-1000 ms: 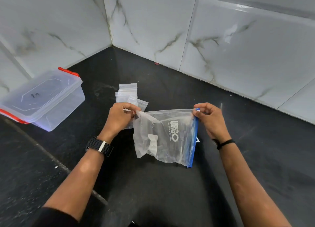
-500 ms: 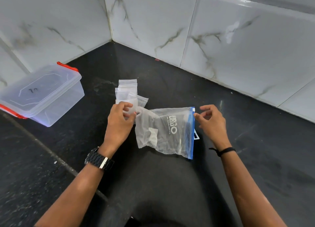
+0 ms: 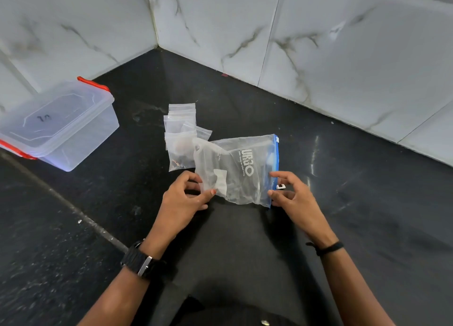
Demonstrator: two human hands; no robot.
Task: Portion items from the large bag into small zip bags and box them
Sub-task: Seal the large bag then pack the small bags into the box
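Note:
The large clear zip bag (image 3: 235,169), with a blue zip strip on its right side and white lettering, lies flat on the black counter (image 3: 367,203). Dark items show dimly inside it. My left hand (image 3: 182,200) is at its near-left corner, thumb tip touching the plastic, fingers apart. My right hand (image 3: 294,198) is at the near end of the blue strip, fingers spread, next to the white slider (image 3: 281,186). A pile of small clear zip bags (image 3: 181,129) lies just behind and left of the large bag. The clear plastic box (image 3: 61,124) has its lid on.
The box with red clips stands at the far left against the marble-tiled wall (image 3: 318,56). Tiled walls meet in a corner behind the bags. A seam in the counter (image 3: 73,210) runs diagonally at the left.
Both hands let go of the large bag's top edge; the bag settled flat on the counter. My hands moved toward me to its near corners.

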